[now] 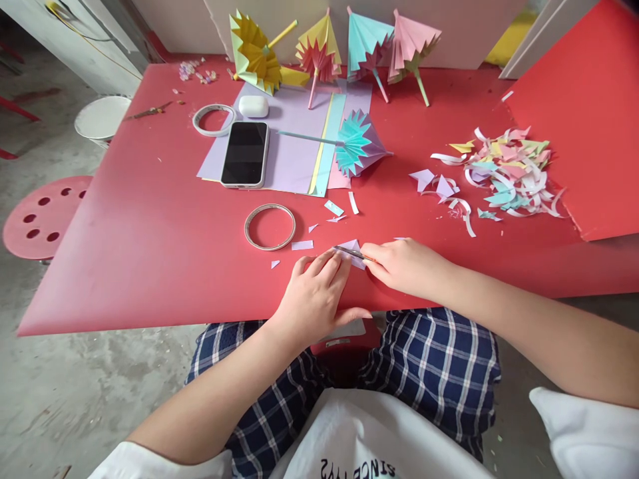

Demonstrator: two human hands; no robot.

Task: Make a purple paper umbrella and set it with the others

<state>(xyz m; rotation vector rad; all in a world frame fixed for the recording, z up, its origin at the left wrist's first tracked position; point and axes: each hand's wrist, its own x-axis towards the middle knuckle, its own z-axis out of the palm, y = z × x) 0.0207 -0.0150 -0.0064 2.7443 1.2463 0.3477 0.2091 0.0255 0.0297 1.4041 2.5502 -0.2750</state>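
My right hand (407, 265) is closed around a slim dark-bladed tool (349, 252) with an orange part at its grip; my fingers hide most of the handle. Its tip points left, lying over lilac paper scraps (353, 245). My left hand (317, 286) is palm down at the table's front edge, fingers stretched out and thumb apart. Its fingertips touch the table beside the blade and the scraps. Small paper snippets (302, 245) and a roll of tape (270, 227) lie just beyond. A lilac and turquoise paper umbrella (357, 143) rests on its side farther back.
Several folded paper umbrellas (318, 50) stand along the back. A phone (245, 154), a white case (253, 106) and another tape roll (214, 120) lie on or by coloured sheets (294, 166). Paper scraps (514, 173) are heaped right; beads (194, 71) sit back left. A pink stool (42, 216) stands left.
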